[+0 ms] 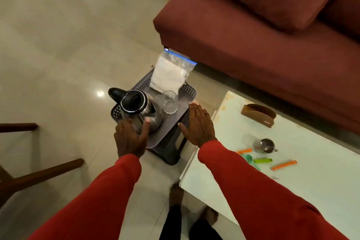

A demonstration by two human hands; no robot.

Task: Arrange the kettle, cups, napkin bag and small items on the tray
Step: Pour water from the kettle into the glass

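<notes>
A grey tray (171, 126) lies on a dark plastic stool. On it stand a steel kettle (139, 110) with a black lid, a clear glass cup (170, 101), and a zip bag of white napkins (171, 72) at the far end. My left hand (131, 138) rests flat against the kettle's near side, fingers spread. My right hand (197, 125) lies flat on the tray's right edge, holding nothing. On the white table sit a small steel cup (266, 144), orange clips (284, 164), a green clip (262, 160) and a teal spoon (250, 160).
A maroon sofa (253, 25) fills the far right. The white low table (302, 181) is at the right with a brown holder (259, 115) on it. Wooden chair legs (39, 173) stand at the left. My feet are below on the tiled floor.
</notes>
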